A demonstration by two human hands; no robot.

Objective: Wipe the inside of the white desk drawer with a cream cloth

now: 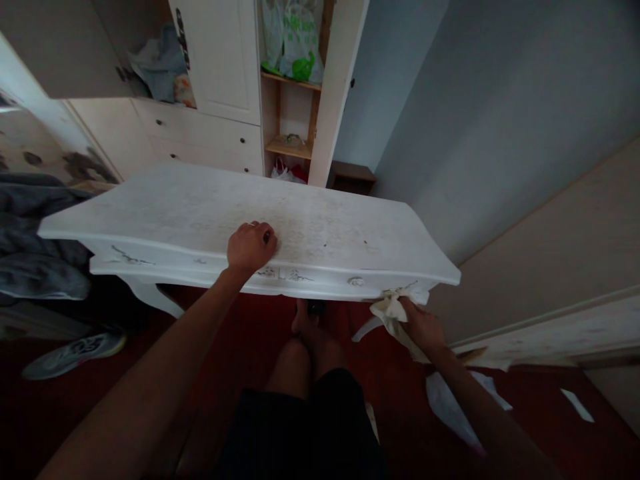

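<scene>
A white table [320, 207] with carved trim stands before me, its top marked with grey-brown smudges. My left hand [251, 247] rests on the tabletop by the front edge, curled into a fist with a dark hollow at its side. At the table's front right corner, my right hand [423, 325] grips a pale cloth [390, 312]. That cloth lies against the carved front panel and hangs down below it. A round knob [355, 281] sits on the panel to the left of the cloth.
A white wardrobe [220, 60] with open doors stands behind the table, plastic bags [297, 40] on its shelf. Grey fabric [40, 233] is heaped at left above a shoe [75, 355]. White sheets [453, 407] lie on the red floor at right, near the wall.
</scene>
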